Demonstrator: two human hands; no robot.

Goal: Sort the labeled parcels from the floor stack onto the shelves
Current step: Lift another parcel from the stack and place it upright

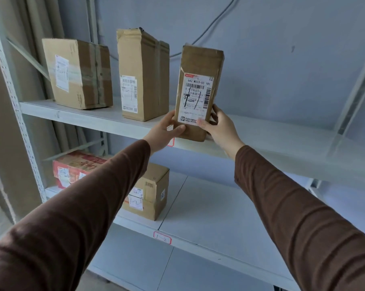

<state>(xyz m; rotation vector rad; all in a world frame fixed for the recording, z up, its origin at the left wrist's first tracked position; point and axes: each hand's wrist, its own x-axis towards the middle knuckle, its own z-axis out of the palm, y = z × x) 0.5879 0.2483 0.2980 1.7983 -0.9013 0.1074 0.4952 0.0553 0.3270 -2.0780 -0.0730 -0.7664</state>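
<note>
A tall brown parcel (200, 66) with a white shipping label stands upright at the front edge of the upper shelf (282, 139). My left hand (164, 131) grips its lower left side, thumb on the front. My right hand (219, 124) grips its lower right side. Two more brown parcels stand on the same shelf: a wide one (78, 74) at the left and a tall one (144, 74) in the middle.
The lower shelf (219, 217), tagged 1-2 on its edge, carries a red printed box (76, 166) and a brown box (152, 192). A perforated metal upright (16, 114) runs down the left. A cable hangs on the grey wall behind.
</note>
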